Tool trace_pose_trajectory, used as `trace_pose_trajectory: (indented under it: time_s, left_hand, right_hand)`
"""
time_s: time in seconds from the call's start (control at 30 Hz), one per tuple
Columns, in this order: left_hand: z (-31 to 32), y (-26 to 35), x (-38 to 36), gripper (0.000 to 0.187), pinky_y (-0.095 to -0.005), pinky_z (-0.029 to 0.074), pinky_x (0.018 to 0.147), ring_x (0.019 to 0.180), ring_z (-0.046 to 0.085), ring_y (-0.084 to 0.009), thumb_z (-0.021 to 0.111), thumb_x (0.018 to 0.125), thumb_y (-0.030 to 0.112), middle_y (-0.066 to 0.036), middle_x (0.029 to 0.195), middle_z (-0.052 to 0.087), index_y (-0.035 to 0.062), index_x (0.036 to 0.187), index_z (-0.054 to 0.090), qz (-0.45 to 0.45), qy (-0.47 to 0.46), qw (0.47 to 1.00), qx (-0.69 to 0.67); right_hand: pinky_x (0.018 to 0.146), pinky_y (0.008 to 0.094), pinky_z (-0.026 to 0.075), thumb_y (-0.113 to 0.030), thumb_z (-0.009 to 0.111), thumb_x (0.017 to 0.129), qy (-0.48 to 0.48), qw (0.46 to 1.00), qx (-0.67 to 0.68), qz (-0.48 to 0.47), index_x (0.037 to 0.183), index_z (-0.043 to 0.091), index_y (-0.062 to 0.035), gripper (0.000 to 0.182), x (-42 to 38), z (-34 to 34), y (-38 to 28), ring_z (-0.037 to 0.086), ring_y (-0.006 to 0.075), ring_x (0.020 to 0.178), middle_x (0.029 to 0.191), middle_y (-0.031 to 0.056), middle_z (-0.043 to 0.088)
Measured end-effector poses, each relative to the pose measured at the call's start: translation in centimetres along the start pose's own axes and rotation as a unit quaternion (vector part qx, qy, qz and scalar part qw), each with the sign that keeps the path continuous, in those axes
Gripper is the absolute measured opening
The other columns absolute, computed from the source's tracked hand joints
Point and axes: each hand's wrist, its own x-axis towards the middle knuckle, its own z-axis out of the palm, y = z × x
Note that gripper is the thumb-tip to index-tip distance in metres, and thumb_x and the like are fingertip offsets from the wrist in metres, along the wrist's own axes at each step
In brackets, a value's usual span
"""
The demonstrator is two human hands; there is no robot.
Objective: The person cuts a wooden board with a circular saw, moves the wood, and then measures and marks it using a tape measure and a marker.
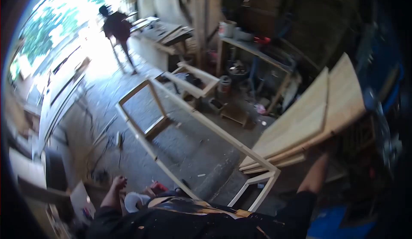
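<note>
My left hand (120, 181) is raised at the lower left with its fingers curled in, and no object shows in it. Close beside it are a white rounded thing (134, 201) and a small red thing (159, 187), both partly hidden by my body. My right forearm (315, 174) reaches out at the right towards the leaning plywood sheets (300, 114). The right hand is lost in shadow, so its fingers and any contact cannot be made out. In front of me a long wooden frame (206, 120) with box-like ends stretches across the floor.
A person (116, 27) walks near the bright doorway. Workbenches (169, 33) and a shelf table (253, 48) with buckets stand along the back. Long boards (60, 97) lie at the left. Scraps and cords are scattered on the concrete floor (189, 153).
</note>
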Motion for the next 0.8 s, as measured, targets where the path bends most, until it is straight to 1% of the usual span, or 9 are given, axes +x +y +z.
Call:
trace_pose_trajectory:
  time_s: [0.17, 0.2, 0.27, 0.5, 0.57, 0.63, 0.7, 0.73, 0.8]
  left_hand:
    - [0.2, -5.3, -1.0, 0.027, -0.0355, 0.045, 0.047, 0.053, 0.056, -0.0183, 0.058, 0.086, 0.026, -0.007, 0.064, 0.058, 0.0003, 0.076, 0.060, 0.008, 0.011, 0.992, -0.126]
    - [0.4, -6.8, 0.1, 0.026, -0.0350, 0.047, 0.049, 0.055, 0.058, -0.0186, 0.059, 0.085, 0.025, -0.009, 0.067, 0.061, -0.0004, 0.084, 0.062, 0.165, -0.015, 0.976, 0.142]
    - [3.9, 0.8, -5.8, 0.028, -0.0341, 0.048, 0.052, 0.060, 0.060, -0.0190, 0.059, 0.084, 0.026, -0.010, 0.071, 0.064, -0.0010, 0.091, 0.064, -0.002, 0.053, 0.997, 0.064]
    - [5.9, 1.8, -4.8, 0.035, -0.0338, 0.050, 0.058, 0.067, 0.064, -0.0202, 0.060, 0.084, 0.032, -0.011, 0.076, 0.067, -0.0003, 0.096, 0.066, -0.043, 0.043, 0.995, 0.077]
    - [6.2, 0.9, -2.4, 0.035, -0.0351, 0.051, 0.061, 0.069, 0.065, -0.0201, 0.059, 0.085, 0.032, -0.011, 0.079, 0.068, 0.0004, 0.099, 0.066, -0.040, -0.001, 0.995, 0.093]
    - [6.6, 1.2, -0.7, 0.028, -0.0300, 0.044, 0.046, 0.057, 0.054, -0.0139, 0.058, 0.088, 0.030, -0.005, 0.073, 0.058, 0.0029, 0.093, 0.060, -0.036, -0.016, 0.997, 0.067]
    - [6.8, 3.9, -0.7, 0.028, -0.0307, 0.047, 0.051, 0.063, 0.057, -0.0146, 0.058, 0.088, 0.029, -0.006, 0.077, 0.062, 0.0028, 0.097, 0.061, -0.048, -0.033, 0.996, 0.073]
    - [6.7, 5.5, -0.2, 0.030, -0.0319, 0.050, 0.058, 0.068, 0.061, -0.0159, 0.058, 0.086, 0.029, -0.008, 0.080, 0.065, 0.0027, 0.099, 0.064, -0.030, -0.027, 0.993, 0.112]
    - [6.6, 8.9, 1.6, 0.032, -0.0332, 0.052, 0.068, 0.073, 0.065, -0.0201, 0.059, 0.084, 0.031, -0.011, 0.083, 0.069, 0.0044, 0.101, 0.066, 0.015, -0.014, 0.986, 0.167]
  right_hand:
    - [0.072, 0.0353, 0.050, -0.028, 0.048, 0.090, 0.139, 0.974, 0.167, 0.060, 0.112, 0.057, -0.0092, 0.030, -2.5, -0.3, -0.7, 0.061, 0.0225, 0.086, 0.103, 0.0099, 0.062]
    - [0.071, 0.0352, 0.050, -0.028, 0.049, 0.090, 0.167, 0.962, 0.198, 0.082, 0.111, 0.056, -0.0091, 0.030, -3.6, -0.3, -1.0, 0.061, 0.0221, 0.085, 0.102, 0.0095, 0.061]
    - [0.067, 0.0348, 0.051, -0.027, 0.050, 0.088, 0.224, 0.931, 0.255, 0.132, 0.111, 0.054, -0.0088, 0.030, -4.9, -0.3, -1.8, 0.061, 0.0213, 0.082, 0.100, 0.0087, 0.061]
    - [0.056, 0.0336, 0.053, -0.026, 0.055, 0.083, 0.443, 0.734, 0.372, 0.355, 0.109, 0.049, -0.0081, 0.033, -12.7, -3.2, 0.5, 0.060, 0.0186, 0.073, 0.092, 0.0060, 0.059]
    - [0.034, 0.0255, 0.035, -0.021, 0.059, 0.074, 0.494, 0.687, 0.467, 0.256, 0.091, 0.049, -0.0150, 0.021, -18.2, -1.9, -1.4, 0.043, 0.0122, 0.045, 0.065, -0.0014, 0.049]
    - [0.038, 0.0233, 0.036, -0.023, 0.056, 0.077, 0.451, 0.713, 0.481, 0.238, 0.090, 0.050, -0.0197, 0.015, -23.4, -0.3, -5.8, 0.043, 0.0119, 0.047, 0.062, -0.0013, 0.045]
    - [0.040, 0.0205, 0.027, -0.028, 0.050, 0.082, 0.207, 0.768, 0.495, 0.351, 0.077, 0.047, -0.0192, 0.011, -29.5, 2.4, -9.4, 0.038, 0.0078, 0.048, 0.063, -0.0043, 0.040]
    - [0.040, 0.0197, 0.024, -0.031, 0.051, 0.084, 0.089, 0.852, 0.467, 0.221, 0.077, 0.048, -0.0165, 0.016, -33.5, 6.8, -4.4, 0.034, 0.0068, 0.048, 0.064, -0.0052, 0.040]
    - [0.038, 0.0195, 0.024, -0.030, 0.053, 0.085, -0.093, 0.794, 0.436, 0.414, 0.099, 0.052, -0.0085, 0.026, -37.5, 5.8, -17.2, 0.031, 0.0052, 0.047, 0.062, -0.0047, 0.041]
